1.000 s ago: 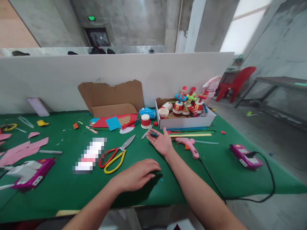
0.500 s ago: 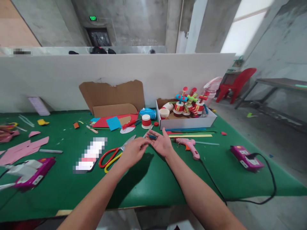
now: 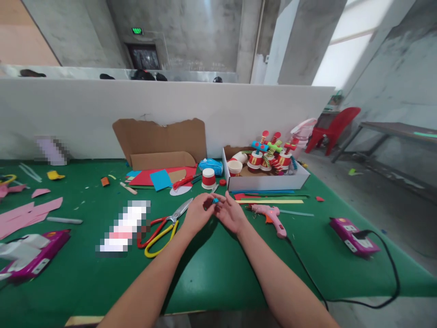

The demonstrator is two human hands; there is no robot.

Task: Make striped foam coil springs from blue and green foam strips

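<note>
A small blue folded paper strip [image 3: 215, 201], pleated like a spring, sits between my two hands above the green table. My left hand [image 3: 199, 213] pinches it from the left with thumb and fingers. From the other side my right hand [image 3: 232, 215] holds it with curled fingers, the palm turned partly up. Fingers hide part of the strip. Left of my hands lie scissors [image 3: 175, 217] with one red and one yellow handle. A pink glue gun [image 3: 271, 216] with a small red light rests to the right. Just beyond is an upside-down red and white paper cup [image 3: 208, 179].
A white box [image 3: 269, 183] holds several cup figures with paper springs. Coloured paper strips [image 3: 273, 201] lie before it. Blue card [image 3: 160, 180], a red cutter [image 3: 184, 181] and cardboard [image 3: 160, 141] are at the back. Purple power strips [image 3: 355, 237] stand at both sides, one with the glue gun's cable.
The pleated blue strip has gone from lying on my open right palm to being held between both hands. My right fingers have curled in, and my left hand has come closer.
</note>
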